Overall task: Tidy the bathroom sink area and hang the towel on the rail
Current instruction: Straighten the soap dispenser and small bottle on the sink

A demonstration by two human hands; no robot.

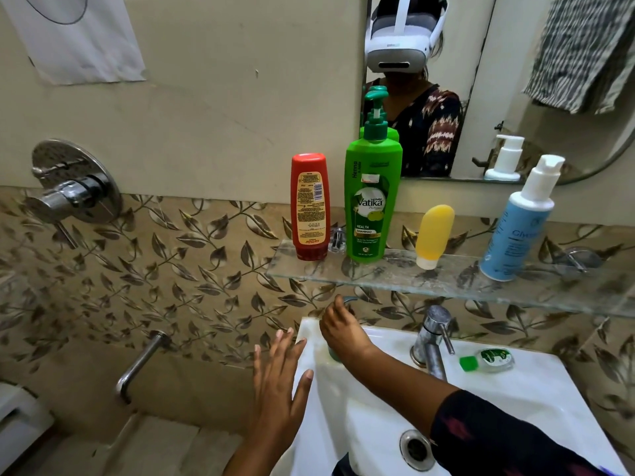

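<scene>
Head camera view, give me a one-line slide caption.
Right hand grips a small item at the sink corner below four bottles on a glass shelf.

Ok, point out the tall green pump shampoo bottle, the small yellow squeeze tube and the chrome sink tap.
tall green pump shampoo bottle (372, 204): head view, front label.
small yellow squeeze tube (433, 235): head view, yellow body.
chrome sink tap (433, 334): head view, upright body.

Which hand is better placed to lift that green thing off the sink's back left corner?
Right. The right hand is already closed over the green item on the sink corner; the left hand hovers open, off the sink's edge.
</scene>
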